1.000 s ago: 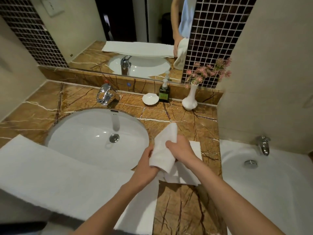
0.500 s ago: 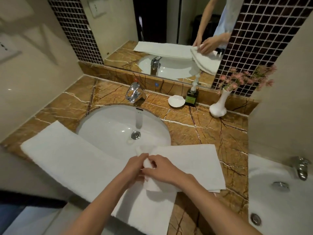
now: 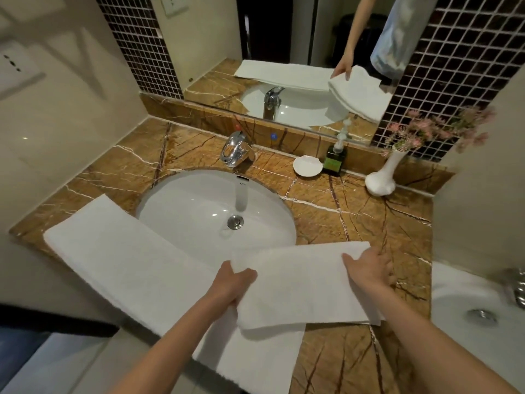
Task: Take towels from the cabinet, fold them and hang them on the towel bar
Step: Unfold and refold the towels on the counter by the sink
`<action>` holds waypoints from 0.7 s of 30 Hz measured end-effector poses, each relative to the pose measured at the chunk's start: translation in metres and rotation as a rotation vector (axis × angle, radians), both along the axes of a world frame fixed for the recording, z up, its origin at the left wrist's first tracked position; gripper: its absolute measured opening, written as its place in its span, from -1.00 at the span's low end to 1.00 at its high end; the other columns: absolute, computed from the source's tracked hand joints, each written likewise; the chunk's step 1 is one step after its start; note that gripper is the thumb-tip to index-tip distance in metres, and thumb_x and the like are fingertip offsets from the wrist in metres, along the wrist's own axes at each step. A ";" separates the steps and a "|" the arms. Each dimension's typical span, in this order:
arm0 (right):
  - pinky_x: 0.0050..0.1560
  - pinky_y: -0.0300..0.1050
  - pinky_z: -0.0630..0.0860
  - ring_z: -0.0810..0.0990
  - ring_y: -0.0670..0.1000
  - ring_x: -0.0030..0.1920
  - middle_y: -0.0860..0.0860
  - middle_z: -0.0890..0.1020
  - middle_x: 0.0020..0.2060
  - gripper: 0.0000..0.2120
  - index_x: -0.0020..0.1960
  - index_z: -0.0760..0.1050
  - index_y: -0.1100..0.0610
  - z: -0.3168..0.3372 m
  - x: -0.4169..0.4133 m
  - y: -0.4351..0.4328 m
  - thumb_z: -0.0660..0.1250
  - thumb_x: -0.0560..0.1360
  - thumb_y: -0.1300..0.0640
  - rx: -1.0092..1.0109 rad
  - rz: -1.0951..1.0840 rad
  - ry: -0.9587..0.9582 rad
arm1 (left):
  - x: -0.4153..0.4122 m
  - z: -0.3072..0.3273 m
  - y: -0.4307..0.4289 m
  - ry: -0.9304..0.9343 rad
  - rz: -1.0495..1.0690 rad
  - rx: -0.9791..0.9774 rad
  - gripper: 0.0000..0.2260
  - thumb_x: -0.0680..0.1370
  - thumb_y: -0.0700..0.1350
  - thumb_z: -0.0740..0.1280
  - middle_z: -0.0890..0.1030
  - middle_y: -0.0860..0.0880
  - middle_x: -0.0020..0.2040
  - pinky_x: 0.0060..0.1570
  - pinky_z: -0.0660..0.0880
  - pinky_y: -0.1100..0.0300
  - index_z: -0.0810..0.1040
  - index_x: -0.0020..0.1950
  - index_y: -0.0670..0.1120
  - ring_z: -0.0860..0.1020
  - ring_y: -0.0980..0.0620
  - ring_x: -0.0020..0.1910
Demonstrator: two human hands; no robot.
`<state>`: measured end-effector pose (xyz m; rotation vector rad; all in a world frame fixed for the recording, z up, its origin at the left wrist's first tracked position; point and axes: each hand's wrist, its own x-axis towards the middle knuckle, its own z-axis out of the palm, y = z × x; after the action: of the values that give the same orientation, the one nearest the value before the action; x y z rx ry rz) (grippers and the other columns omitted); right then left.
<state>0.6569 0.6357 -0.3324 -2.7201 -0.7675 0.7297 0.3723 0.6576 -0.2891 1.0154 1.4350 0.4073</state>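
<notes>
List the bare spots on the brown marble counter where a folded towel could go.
Biggest free patch: brown marble counter between the white oval sink, white vase and small white towel under both hands. Also free: back-left corner beside the chrome faucet. Crowded: front edge, covered by the long white towel; back ledge holds shell dish and soap bottle.

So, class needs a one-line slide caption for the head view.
Both hands, left hand and right hand, spread a small white towel beside the sink.

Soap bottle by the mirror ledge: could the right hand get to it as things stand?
Probably yes. The soap bottle stands upright with bare counter between it and the right hand, but that hand is pressing the small towel.
</notes>
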 end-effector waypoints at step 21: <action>-0.20 -0.08 0.50 0.52 -0.08 -0.20 -0.09 0.55 -0.22 -0.97 0.02 0.44 -0.01 0.054 0.001 -0.029 0.24 0.60 0.10 0.529 0.421 0.073 | 0.116 0.035 0.024 0.463 -0.801 0.749 -0.28 0.53 -0.02 0.34 0.04 -0.07 0.57 0.46 0.08 -0.02 0.00 0.56 -0.02 0.05 -0.09 0.53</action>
<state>0.6583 0.6063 -0.2786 -2.0710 -1.3197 0.5897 0.4887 0.6815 -0.2544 2.2922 1.1292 0.0975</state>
